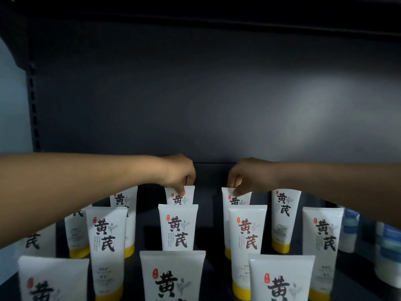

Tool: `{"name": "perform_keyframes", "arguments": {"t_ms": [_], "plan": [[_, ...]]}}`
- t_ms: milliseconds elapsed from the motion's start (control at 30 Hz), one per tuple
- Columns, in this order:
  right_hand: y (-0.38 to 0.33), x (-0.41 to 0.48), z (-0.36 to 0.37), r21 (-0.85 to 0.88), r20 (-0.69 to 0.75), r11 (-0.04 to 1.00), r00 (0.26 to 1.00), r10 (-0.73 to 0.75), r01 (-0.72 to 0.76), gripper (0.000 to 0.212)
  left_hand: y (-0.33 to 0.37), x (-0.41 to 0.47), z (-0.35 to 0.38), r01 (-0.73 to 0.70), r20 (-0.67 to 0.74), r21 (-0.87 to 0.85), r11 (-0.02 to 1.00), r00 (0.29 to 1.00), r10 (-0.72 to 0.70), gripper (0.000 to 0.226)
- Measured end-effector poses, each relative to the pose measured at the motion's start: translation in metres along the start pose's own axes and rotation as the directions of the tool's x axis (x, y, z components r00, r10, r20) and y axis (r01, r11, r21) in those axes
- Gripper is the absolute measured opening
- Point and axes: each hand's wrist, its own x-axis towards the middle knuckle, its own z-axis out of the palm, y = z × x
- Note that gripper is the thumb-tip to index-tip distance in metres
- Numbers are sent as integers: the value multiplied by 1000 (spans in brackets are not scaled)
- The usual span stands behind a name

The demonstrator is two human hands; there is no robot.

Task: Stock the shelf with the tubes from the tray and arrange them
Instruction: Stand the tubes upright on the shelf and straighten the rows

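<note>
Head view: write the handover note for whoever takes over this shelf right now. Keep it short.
Left hand: pinches the top edge of a white plastic tube with black lettering in the back row.
Right hand: pinches the top of the matching white tube beside it, also in the back row.
Things: the other white yellow-capped tubes stand cap-down in rows on the dark shelf. The tray is not in view.
Done: many tubes are on the shelf.
Left: release these two once they stand and straighten the rows. Whether more tubes wait in the tray cannot be told.
</note>
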Motion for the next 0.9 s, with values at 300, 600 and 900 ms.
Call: {"name": "perform_keyframes", "arguments": {"t_ms": [300, 600, 900], "plan": [[-4, -4, -5, 6, 10, 1000, 1000, -4, 4, 27, 4, -1, -1, 10, 33, 37, 999, 999, -12, 24], [-22, -31, -39, -131, 28, 991, 999, 46, -42, 35, 23, -16, -42, 64, 97, 221, 973, 991, -88, 40], [-48, -86, -84, -241, -140, 964, 987, 78, -111, 39, 72, -68, -113, 199, 30, 12, 980, 980, -199, 29]]}}
